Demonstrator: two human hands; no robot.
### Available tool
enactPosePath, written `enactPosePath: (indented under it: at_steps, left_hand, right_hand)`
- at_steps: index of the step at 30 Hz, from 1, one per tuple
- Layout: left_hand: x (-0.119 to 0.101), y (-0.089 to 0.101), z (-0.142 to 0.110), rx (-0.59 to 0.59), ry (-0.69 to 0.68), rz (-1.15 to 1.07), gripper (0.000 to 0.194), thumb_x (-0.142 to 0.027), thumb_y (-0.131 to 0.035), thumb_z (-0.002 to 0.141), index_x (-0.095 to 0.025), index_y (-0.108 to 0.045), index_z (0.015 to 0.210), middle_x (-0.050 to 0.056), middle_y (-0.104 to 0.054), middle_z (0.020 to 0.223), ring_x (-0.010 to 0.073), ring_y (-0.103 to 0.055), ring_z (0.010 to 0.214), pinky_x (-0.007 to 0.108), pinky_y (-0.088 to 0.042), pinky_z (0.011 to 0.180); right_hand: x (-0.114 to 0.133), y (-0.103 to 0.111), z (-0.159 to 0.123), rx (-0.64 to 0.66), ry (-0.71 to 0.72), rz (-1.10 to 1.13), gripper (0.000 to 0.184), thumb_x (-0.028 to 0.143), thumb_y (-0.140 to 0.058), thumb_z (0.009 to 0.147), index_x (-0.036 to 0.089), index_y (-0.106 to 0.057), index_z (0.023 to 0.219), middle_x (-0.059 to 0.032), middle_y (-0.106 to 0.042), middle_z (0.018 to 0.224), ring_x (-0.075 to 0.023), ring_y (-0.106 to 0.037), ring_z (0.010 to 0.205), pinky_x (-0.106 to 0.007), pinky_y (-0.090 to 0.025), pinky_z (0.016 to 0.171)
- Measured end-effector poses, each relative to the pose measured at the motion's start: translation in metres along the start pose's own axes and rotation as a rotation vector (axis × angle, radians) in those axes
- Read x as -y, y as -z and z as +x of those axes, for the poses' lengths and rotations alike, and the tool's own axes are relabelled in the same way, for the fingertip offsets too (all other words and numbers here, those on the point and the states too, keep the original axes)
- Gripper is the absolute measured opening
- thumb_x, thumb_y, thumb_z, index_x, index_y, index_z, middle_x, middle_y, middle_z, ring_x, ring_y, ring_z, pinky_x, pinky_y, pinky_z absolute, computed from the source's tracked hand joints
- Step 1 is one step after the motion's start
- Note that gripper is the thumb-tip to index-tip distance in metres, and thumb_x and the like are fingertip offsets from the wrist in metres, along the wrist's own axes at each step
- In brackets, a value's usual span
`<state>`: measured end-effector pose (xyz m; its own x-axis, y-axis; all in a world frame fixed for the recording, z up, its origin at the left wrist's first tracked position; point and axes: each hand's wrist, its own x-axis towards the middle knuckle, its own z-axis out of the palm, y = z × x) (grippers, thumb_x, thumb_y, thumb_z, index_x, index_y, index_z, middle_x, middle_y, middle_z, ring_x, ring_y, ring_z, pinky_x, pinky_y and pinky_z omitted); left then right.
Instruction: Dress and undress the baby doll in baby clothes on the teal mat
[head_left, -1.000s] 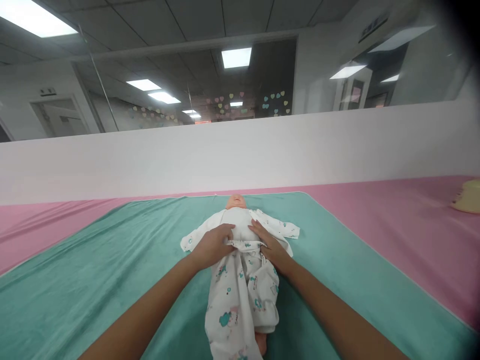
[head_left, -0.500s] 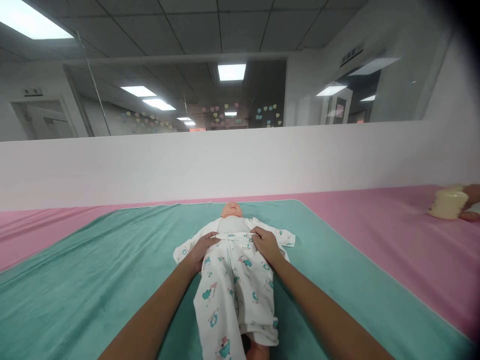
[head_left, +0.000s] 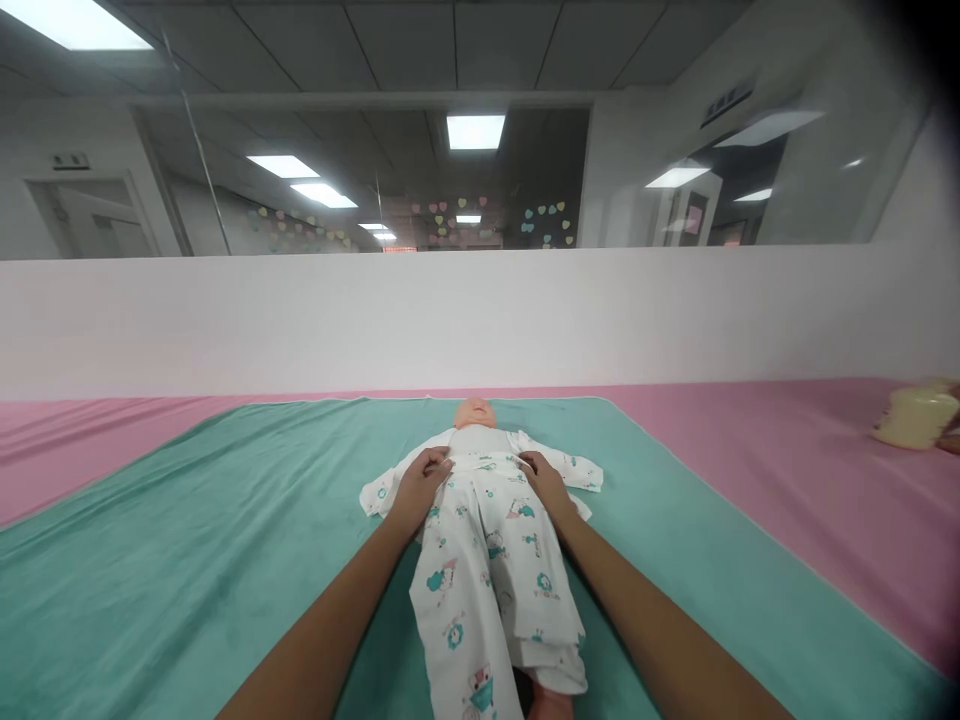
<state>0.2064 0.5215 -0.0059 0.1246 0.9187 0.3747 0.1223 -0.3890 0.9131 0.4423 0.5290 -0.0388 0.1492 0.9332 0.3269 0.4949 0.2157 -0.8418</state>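
A baby doll (head_left: 475, 412) lies on its back with its head at the far side. It wears a white long-sleeved top (head_left: 571, 470) with its front spread wide, and white printed pants (head_left: 491, 560). At the waistband's left side, my left hand (head_left: 421, 487) has thumb and fingers closed on the cloth. My right hand (head_left: 547, 487) grips the same waistband on the right, fingers bent over its edge. One pant leg runs out of view at the bottom; from the other, rumpled leg a bit of the doll's foot (head_left: 551, 703) shows.
Beneath the doll spreads a green cloth (head_left: 187, 540) over a pink one (head_left: 795, 470). At the far right a person's hand (head_left: 951, 440) is on a pale yellow container (head_left: 913, 415). A low white wall (head_left: 337, 325) with glass above stands behind.
The view has shifted slightly, so the doll and hands sit a little further right. Both hands keep hold of the waistband. The pants look a bit straighter at the waist.
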Motion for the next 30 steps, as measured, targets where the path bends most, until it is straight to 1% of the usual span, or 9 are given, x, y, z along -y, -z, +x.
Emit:
enactPosePath:
  at_steps: [2,4,8,11,14,17,22,27,30]
  left_hand:
    - [-0.006,-0.004,0.003,0.038,-0.064,0.086,0.018,-0.034,-0.050,0.080,-0.019,-0.046,0.073,0.008,-0.051,0.126,0.0215,-0.043,0.119,0.032,-0.029,0.096]
    - [-0.013,-0.006,0.009,0.101,-0.092,0.192,0.017,-0.034,-0.044,0.083,-0.020,-0.042,0.073,0.007,-0.056,0.120,0.0205,-0.043,0.119,0.031,-0.032,0.093]
    - [-0.019,-0.007,0.030,0.081,-0.060,0.534,0.018,-0.035,-0.039,0.085,-0.022,-0.039,0.072,0.001,-0.059,0.075,0.0204,-0.057,0.084,0.027,-0.036,0.070]
    - [-0.014,-0.007,0.049,0.011,-0.014,0.595,0.019,-0.037,-0.042,0.083,-0.022,-0.039,0.072,-0.001,-0.049,0.060,0.0204,-0.052,0.066,0.027,-0.031,0.062]
    - [-0.004,-0.008,0.064,-0.042,0.061,0.586,0.020,-0.038,-0.043,0.083,-0.022,-0.039,0.071,0.001,-0.051,0.064,0.0202,-0.050,0.067,0.027,-0.030,0.061]
    - [0.007,-0.010,0.067,-0.072,0.129,0.557,0.023,-0.038,-0.043,0.083,-0.021,-0.038,0.069,0.003,-0.053,0.071,0.0196,-0.051,0.070,0.026,-0.031,0.061]
    - [0.013,-0.010,0.045,-0.056,0.135,0.520,0.020,-0.038,-0.042,0.083,-0.021,-0.041,0.072,0.000,-0.049,0.065,0.0174,-0.047,0.066,0.026,-0.029,0.061]
    - [0.001,0.004,0.005,0.024,0.138,0.472,0.031,-0.045,-0.041,0.082,-0.019,-0.048,0.065,0.000,-0.054,0.067,0.0164,-0.045,0.067,0.026,-0.031,0.061]
    - [-0.009,0.013,-0.012,0.127,0.278,0.216,0.027,-0.043,-0.049,0.077,-0.018,-0.052,0.068,0.000,-0.054,0.066,0.0141,-0.044,0.062,0.024,-0.031,0.056]
  right_hand:
    - [-0.002,-0.002,0.003,0.032,0.051,0.023,0.036,0.034,-0.041,0.075,0.019,-0.053,0.106,-0.0078,-0.057,0.113,-0.0223,-0.052,0.105,-0.036,-0.037,0.093]
    - [-0.003,-0.002,0.005,0.064,0.096,0.041,0.039,0.033,-0.041,0.076,0.018,-0.051,0.110,-0.0077,-0.054,0.119,-0.0213,-0.050,0.110,-0.035,-0.035,0.096]
    - [-0.003,0.001,0.003,0.089,0.127,0.052,0.037,0.036,-0.042,0.078,0.021,-0.052,0.110,-0.0057,-0.057,0.116,-0.0225,-0.050,0.108,-0.037,-0.035,0.095]
    - [0.000,0.001,0.002,0.041,0.053,0.042,0.033,0.044,-0.041,0.079,0.022,-0.054,0.100,-0.0031,-0.061,0.098,-0.0216,-0.054,0.092,-0.035,-0.039,0.084]
    - [0.002,-0.002,0.009,-0.036,-0.069,0.010,0.031,0.049,-0.042,0.076,0.020,-0.053,0.078,-0.0002,-0.056,0.072,-0.0187,-0.050,0.070,-0.030,-0.040,0.068]
    - [0.001,-0.004,0.021,-0.064,-0.140,0.000,0.031,0.048,-0.044,0.073,0.020,-0.044,0.059,-0.0001,-0.050,0.061,-0.0181,-0.046,0.065,-0.029,-0.036,0.062]
    - [0.001,0.003,0.027,0.023,-0.216,0.089,0.030,0.042,-0.048,0.071,0.020,-0.043,0.051,-0.0022,-0.054,0.061,-0.0193,-0.049,0.071,-0.027,-0.036,0.062]
    - [0.004,0.014,0.007,0.204,-0.297,0.300,0.026,0.043,-0.054,0.070,0.017,-0.056,0.069,-0.0042,-0.063,0.070,-0.0179,-0.055,0.069,-0.026,-0.043,0.058]
    - [0.008,0.018,-0.002,0.320,-0.359,0.402,0.027,0.040,-0.058,0.069,0.014,-0.060,0.075,-0.0074,-0.066,0.074,-0.0183,-0.059,0.066,-0.028,-0.046,0.056]
